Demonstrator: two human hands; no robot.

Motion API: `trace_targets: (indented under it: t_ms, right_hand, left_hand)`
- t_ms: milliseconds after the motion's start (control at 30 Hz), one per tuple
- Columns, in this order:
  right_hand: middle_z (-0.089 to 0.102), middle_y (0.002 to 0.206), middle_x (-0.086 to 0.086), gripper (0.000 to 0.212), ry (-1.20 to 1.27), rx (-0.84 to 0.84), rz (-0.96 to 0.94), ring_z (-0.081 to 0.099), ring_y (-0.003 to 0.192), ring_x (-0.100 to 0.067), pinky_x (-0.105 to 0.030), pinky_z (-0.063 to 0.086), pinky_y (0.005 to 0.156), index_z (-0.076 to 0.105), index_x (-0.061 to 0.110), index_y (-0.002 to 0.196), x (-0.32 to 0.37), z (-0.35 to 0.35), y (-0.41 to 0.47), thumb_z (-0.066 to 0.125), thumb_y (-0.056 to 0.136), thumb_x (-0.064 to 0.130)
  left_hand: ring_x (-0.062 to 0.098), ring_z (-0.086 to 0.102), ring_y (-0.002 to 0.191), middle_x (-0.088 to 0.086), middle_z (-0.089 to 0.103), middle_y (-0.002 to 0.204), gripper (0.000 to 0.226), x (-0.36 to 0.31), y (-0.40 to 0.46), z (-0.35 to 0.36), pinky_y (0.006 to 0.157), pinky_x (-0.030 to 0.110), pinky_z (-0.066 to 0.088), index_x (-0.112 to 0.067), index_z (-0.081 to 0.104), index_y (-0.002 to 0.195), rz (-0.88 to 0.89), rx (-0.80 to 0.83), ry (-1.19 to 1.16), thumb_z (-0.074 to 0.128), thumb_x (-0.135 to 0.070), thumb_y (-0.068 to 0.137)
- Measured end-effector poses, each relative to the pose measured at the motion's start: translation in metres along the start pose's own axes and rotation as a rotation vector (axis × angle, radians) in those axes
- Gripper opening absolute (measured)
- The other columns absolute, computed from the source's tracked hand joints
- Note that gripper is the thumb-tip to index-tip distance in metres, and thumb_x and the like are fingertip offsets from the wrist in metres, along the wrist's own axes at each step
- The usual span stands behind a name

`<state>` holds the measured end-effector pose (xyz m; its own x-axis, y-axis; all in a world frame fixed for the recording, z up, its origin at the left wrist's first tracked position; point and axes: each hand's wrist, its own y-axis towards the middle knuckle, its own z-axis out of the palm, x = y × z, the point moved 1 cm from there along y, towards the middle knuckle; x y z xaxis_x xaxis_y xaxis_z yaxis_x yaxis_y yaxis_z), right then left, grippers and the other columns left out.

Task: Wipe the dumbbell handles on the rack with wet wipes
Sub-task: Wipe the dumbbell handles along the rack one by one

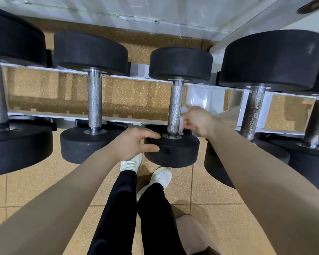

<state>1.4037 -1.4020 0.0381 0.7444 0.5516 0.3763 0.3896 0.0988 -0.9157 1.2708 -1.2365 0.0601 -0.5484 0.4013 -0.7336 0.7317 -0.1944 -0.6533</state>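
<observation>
White rack (197, 97) carries a row of black dumbbells; the middle dumbbell (173, 150) lies across both rails. Left hand (134, 144) grips its near weight, fingers clamped on the rim. Right hand (197, 120) pinches a wet wipe (181, 124) against the knurled handle (175, 107), low, near the front collar.

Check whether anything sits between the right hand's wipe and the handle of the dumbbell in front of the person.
Nothing visible does. The right hand holds the white wipe right against the handle, on its right side. The left hand grips the near weight below, clear of the wipe.
</observation>
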Motion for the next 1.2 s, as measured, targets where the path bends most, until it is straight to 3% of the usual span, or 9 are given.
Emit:
trace_targets:
  t_ms: [100,167,333,400,567,700,800,1033,1200]
  right_hand:
    - [0.055,0.086,-0.005,0.037,0.025,0.004,-0.010,0.048,0.073,-0.014,-0.029,0.048,0.080,0.050,0.000,0.125,0.005,-0.004,-0.009,0.037,0.092,-0.010]
    - [0.055,0.087,-0.006,0.026,0.257,-0.005,-0.037,0.050,0.071,-0.016,-0.028,0.050,0.070,0.053,0.008,0.106,0.022,-0.004,-0.003,0.035,0.095,-0.007]
    - [0.059,0.122,-0.019,0.029,0.602,0.034,-0.113,0.060,0.111,-0.031,-0.043,0.053,0.089,0.047,0.007,0.118,0.038,0.002,0.017,0.031,0.097,-0.006]
    - [0.063,0.114,-0.021,0.032,0.590,0.131,-0.060,0.065,0.102,-0.031,-0.044,0.053,0.089,0.045,0.002,0.123,0.023,0.006,0.011,0.032,0.096,-0.008]
    - [0.069,0.076,-0.013,0.028,0.335,0.207,0.060,0.069,0.066,-0.022,-0.036,0.060,0.062,0.058,0.000,0.085,-0.006,0.018,-0.008,0.034,0.093,-0.013]
    - [0.064,0.104,-0.024,0.028,0.581,0.060,-0.053,0.069,0.090,-0.029,-0.040,0.057,0.081,0.051,0.000,0.112,0.022,0.005,0.007,0.027,0.098,-0.006]
    - [0.060,0.112,-0.024,0.030,0.717,-0.038,-0.084,0.062,0.104,-0.035,-0.045,0.050,0.094,0.053,0.006,0.102,0.037,0.003,0.016,0.025,0.099,-0.004]
    - [0.058,0.077,-0.007,0.030,0.149,-0.123,-0.052,0.057,0.065,-0.016,-0.030,0.055,0.073,0.055,0.006,0.088,-0.003,0.015,-0.015,0.029,0.093,-0.009]
    - [0.056,0.105,-0.012,0.039,-0.544,-0.505,-0.674,0.046,0.060,-0.011,-0.017,0.039,0.058,0.061,0.002,0.105,0.015,0.019,-0.045,0.035,0.081,-0.014]
  left_hand:
    - [-0.004,0.047,0.113,-0.012,0.057,0.126,0.040,-0.001,-0.001,0.000,0.086,-0.003,0.028,-0.024,0.061,0.121,-0.002,-0.006,-0.007,0.069,-0.025,0.081]
    - [-0.003,0.047,0.114,-0.013,0.056,0.125,0.041,-0.001,-0.001,0.000,0.084,-0.005,0.027,-0.024,0.061,0.121,-0.008,-0.005,-0.007,0.069,-0.025,0.082]
    - [-0.005,0.045,0.112,-0.012,0.056,0.126,0.041,0.000,0.000,0.001,0.083,-0.008,0.025,-0.022,0.061,0.122,0.002,-0.003,0.009,0.069,-0.025,0.082]
    - [-0.005,0.045,0.112,-0.011,0.056,0.126,0.041,0.000,0.000,0.001,0.082,-0.008,0.025,-0.022,0.061,0.122,0.005,-0.005,0.008,0.069,-0.024,0.082]
    - [-0.003,0.046,0.113,-0.008,0.057,0.127,0.041,0.000,-0.001,0.002,0.084,-0.008,0.025,-0.021,0.061,0.122,0.013,-0.019,0.004,0.069,-0.023,0.082]
    - [-0.005,0.044,0.113,-0.009,0.055,0.130,0.041,0.000,-0.002,0.002,0.088,-0.001,0.026,-0.022,0.060,0.123,0.019,-0.002,0.012,0.067,-0.024,0.083]
    - [-0.004,0.044,0.115,-0.009,0.055,0.129,0.041,0.000,-0.001,0.002,0.093,0.006,0.025,-0.021,0.059,0.124,0.020,-0.003,0.021,0.067,-0.025,0.083]
    - [0.013,0.052,0.118,-0.006,0.055,0.132,0.042,-0.003,-0.004,0.002,0.101,0.021,0.034,-0.020,0.058,0.125,0.030,-0.009,0.087,0.065,-0.028,0.084]
    - [0.020,0.055,0.113,-0.007,0.053,0.134,0.042,-0.005,-0.005,0.003,0.100,0.027,0.038,-0.022,0.057,0.126,0.000,0.006,0.107,0.064,-0.031,0.085]
